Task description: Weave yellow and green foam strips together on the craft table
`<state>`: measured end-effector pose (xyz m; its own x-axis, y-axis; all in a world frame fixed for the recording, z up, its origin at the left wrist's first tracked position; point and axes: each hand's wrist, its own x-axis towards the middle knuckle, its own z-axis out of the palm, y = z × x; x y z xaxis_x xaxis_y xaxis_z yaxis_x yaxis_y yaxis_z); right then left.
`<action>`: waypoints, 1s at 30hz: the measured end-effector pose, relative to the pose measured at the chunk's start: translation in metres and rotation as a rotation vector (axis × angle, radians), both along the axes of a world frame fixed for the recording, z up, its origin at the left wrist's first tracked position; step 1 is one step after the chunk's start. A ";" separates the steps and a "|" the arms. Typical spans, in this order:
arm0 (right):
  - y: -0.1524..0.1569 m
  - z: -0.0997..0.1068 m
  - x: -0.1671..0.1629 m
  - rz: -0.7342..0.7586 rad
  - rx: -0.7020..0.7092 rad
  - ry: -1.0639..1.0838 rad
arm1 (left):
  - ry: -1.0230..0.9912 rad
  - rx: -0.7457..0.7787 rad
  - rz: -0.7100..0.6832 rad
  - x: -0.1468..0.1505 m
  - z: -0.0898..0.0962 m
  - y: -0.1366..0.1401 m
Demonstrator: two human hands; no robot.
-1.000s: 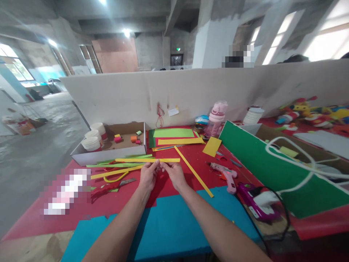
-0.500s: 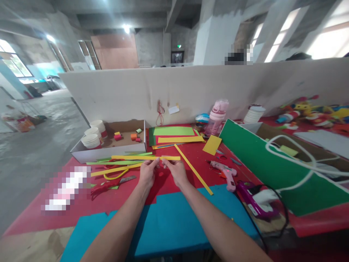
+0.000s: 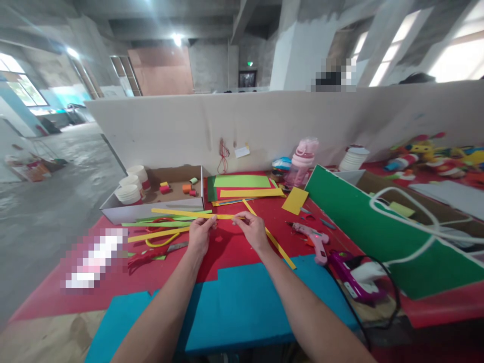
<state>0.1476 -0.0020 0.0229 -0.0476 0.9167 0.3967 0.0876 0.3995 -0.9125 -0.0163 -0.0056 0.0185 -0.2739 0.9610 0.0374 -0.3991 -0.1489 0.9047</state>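
A narrow yellow paper strip (image 3: pixel 224 217) stretches between my two hands above the red table cover. My left hand (image 3: pixel 202 233) pinches it left of its middle, and a long piece sticks out past the fingers to the left. At the strip's right end, my right hand (image 3: pixel 250 228) closes thumb and fingers on it. Beneath my right hand another yellow strip (image 3: pixel 282 248) lies slantwise on the table. Left of my left hand are a further yellow strip (image 3: pixel 159 234), green strips (image 3: pixel 138 224) and red-handled scissors (image 3: pixel 151 256).
A pink glue gun (image 3: pixel 312 236) lies to the right, beside a purple device (image 3: pixel 353 277) with a cable. Green board (image 3: pixel 378 237) walls a box there. At back left stands a white box (image 3: pixel 162 204) with paper cups (image 3: pixel 128 194) and small paper rolls. Blue sheets (image 3: pixel 242 307) cover the near edge.
My right hand has slid right along the strip to its end, widening the gap between my hands. My left hand has shifted slightly left with the strip.
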 end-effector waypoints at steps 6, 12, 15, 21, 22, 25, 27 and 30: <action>0.002 -0.003 -0.004 -0.019 -0.075 0.081 | 0.035 0.038 0.027 -0.002 -0.002 0.001; 0.004 -0.008 -0.006 -0.051 -0.188 0.187 | 0.099 0.056 0.066 -0.003 -0.006 0.002; 0.004 -0.011 -0.008 -0.048 -0.212 0.241 | 0.107 0.050 0.082 -0.003 -0.006 0.002; 0.004 -0.013 -0.010 -0.037 -0.251 0.321 | 0.084 0.037 0.083 -0.002 -0.005 0.002; 0.004 -0.013 -0.010 -0.040 -0.245 0.324 | 0.085 0.036 0.084 -0.002 -0.005 0.002; 0.002 -0.012 -0.011 -0.052 -0.221 0.321 | 0.097 0.044 0.094 -0.003 -0.005 0.002; 0.002 -0.012 -0.012 -0.052 -0.219 0.319 | 0.110 0.047 0.104 -0.005 -0.005 0.002; 0.004 -0.014 -0.011 -0.048 -0.239 0.312 | 0.117 0.049 0.115 -0.009 -0.003 0.003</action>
<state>0.1368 0.0016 0.0089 0.0863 0.9832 0.1607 -0.1953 0.1748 -0.9650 -0.0251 -0.0029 0.0152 -0.3731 0.9198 0.1218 -0.2692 -0.2330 0.9345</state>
